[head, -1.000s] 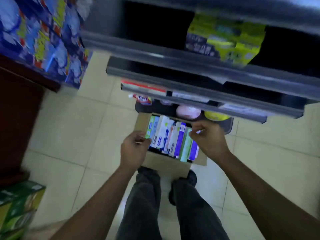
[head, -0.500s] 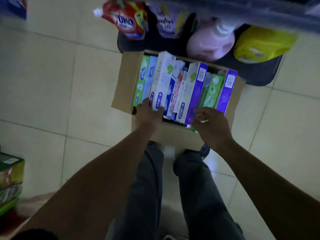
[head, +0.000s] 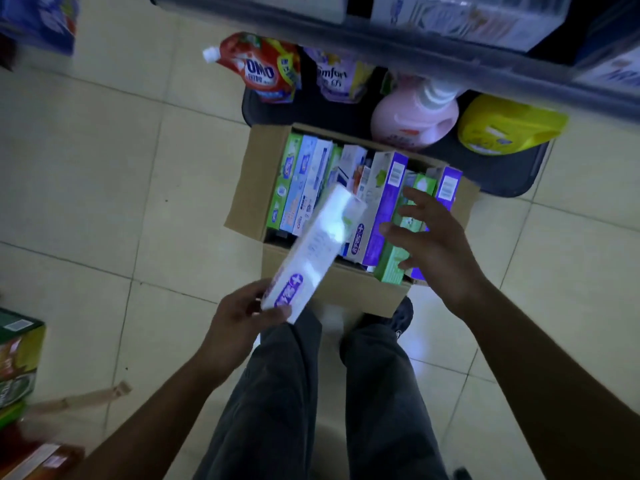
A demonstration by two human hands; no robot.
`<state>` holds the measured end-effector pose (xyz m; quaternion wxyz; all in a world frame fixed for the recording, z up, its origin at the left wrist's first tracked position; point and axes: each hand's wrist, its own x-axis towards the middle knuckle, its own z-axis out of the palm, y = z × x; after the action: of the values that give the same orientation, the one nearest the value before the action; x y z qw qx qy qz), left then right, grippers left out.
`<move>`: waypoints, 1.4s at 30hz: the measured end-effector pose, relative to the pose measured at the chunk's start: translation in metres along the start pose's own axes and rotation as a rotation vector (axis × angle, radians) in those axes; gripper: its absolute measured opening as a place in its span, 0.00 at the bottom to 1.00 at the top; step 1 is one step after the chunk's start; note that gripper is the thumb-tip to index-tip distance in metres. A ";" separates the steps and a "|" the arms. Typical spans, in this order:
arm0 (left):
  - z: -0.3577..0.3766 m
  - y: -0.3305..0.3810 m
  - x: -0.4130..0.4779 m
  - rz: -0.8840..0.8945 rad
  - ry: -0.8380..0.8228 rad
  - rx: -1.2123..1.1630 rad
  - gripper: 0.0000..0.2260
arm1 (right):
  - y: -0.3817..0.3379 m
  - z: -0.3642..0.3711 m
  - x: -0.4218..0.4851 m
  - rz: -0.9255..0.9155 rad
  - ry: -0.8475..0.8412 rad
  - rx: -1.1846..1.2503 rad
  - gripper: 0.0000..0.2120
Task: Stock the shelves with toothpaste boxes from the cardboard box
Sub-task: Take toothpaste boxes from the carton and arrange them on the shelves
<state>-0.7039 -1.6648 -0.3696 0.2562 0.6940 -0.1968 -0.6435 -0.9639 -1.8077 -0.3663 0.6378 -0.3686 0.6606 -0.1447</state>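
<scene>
An open cardboard box (head: 249, 181) stands on the tiled floor in front of my feet, packed with several upright toothpaste boxes in green, blue, white and purple. My left hand (head: 239, 320) grips the near end of a white and purple toothpaste box (head: 315, 251), lifted out and tilted over the carton's near left corner. My right hand (head: 433, 237) hovers with spread fingers over the green toothpaste box (head: 389, 265) and the purple one at the carton's right side; contact is unclear. A grey shelf edge (head: 398, 46) runs across the top.
On the black bottom shelf (head: 502, 174) behind the carton stand a red OMO pouch (head: 259, 71), a purple Comfort pouch (head: 336, 77), a pink bottle (head: 412, 119) and a yellow bottle (head: 505, 126). Green cartons (head: 17, 358) sit at the left edge.
My left hand has pulled the white and purple box out of the carton and toward me. My right hand opened its fingers above the green box. The camera has tilted down.
</scene>
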 end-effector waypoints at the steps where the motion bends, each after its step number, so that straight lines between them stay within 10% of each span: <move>1: 0.002 0.002 -0.005 -0.006 -0.066 -0.013 0.14 | -0.002 -0.004 -0.002 0.013 -0.080 0.001 0.33; 7: 0.045 0.006 0.015 -0.059 -0.274 -0.016 0.18 | 0.016 -0.047 -0.004 -0.085 -0.160 0.145 0.13; 15: 0.113 0.001 0.087 -0.563 0.052 -0.494 0.20 | 0.043 -0.118 -0.023 -0.172 0.069 0.247 0.26; 28: 0.140 0.017 0.119 -0.667 0.099 -0.897 0.22 | 0.044 -0.121 -0.028 -0.137 0.151 0.350 0.16; 36: 0.123 0.032 0.058 -0.503 0.197 -0.645 0.14 | 0.002 -0.123 -0.059 -0.161 0.140 0.389 0.12; 42: 0.068 0.103 -0.040 0.052 0.342 -0.386 0.14 | -0.090 -0.121 -0.123 -0.281 0.087 0.421 0.13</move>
<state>-0.7698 -1.7289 -0.2778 0.4301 0.7256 -0.0419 -0.5355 -1.0623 -1.8212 -0.1989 0.6449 -0.3093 0.5852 -0.3820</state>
